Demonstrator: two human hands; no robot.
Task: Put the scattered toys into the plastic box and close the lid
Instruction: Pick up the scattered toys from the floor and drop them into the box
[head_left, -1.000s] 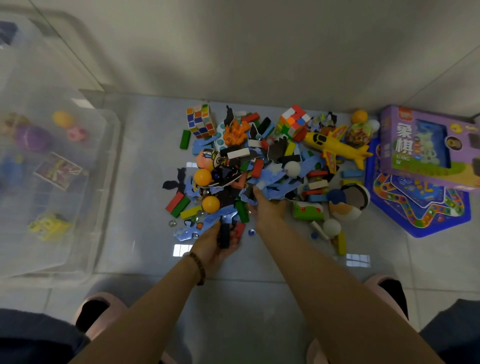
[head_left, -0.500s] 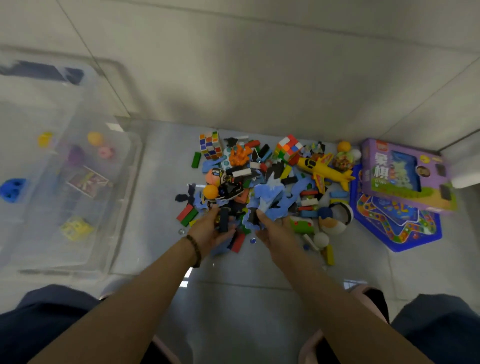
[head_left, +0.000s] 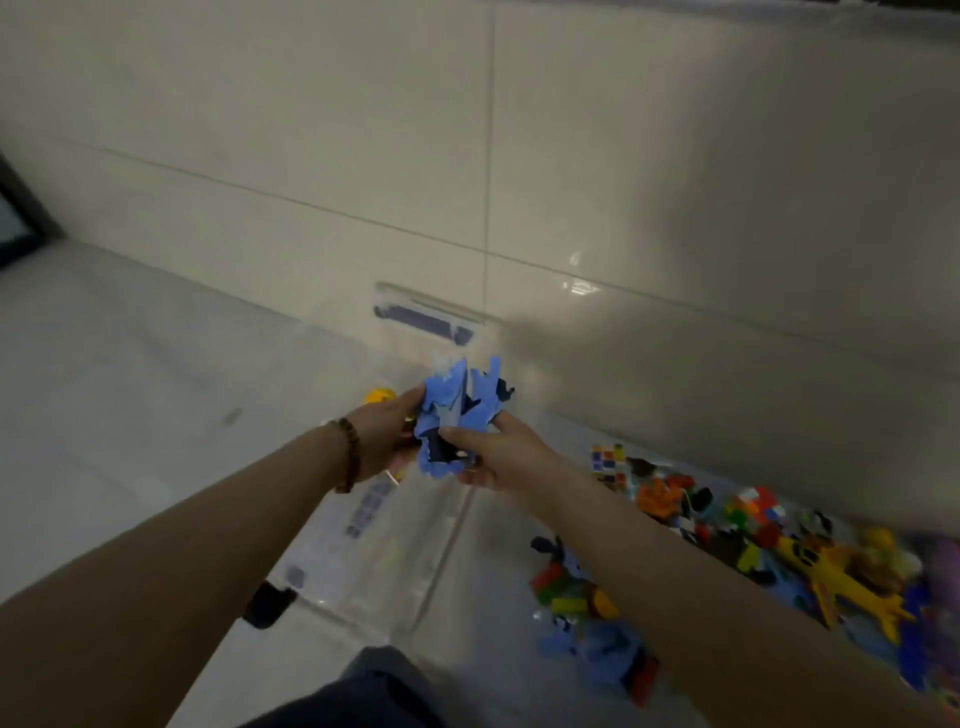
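Both my hands hold one bunch of blue and black flat toy pieces (head_left: 457, 410) in the air over the clear plastic box (head_left: 441, 540). My left hand (head_left: 382, 441) cups the bunch from the left, and my right hand (head_left: 493, 457) grips it from the right with the thumb on top. The box sits on the floor below my hands, with a yellow toy (head_left: 379, 396) visible inside it. The remaining pile of toys (head_left: 701, 535) lies on the floor to the right, partly hidden by my right forearm.
A yellow toy plane (head_left: 841, 577) and a colourful cube (head_left: 610, 460) lie in the pile at right. A tiled wall (head_left: 623, 182) rises just behind the box and pile. My dark trouser knee (head_left: 363, 686) shows at the bottom.
Both hands scooped a bunch of blue and black pieces off the pile and lifted it left, over the box. The view swung left, so the pile now sits at the right.
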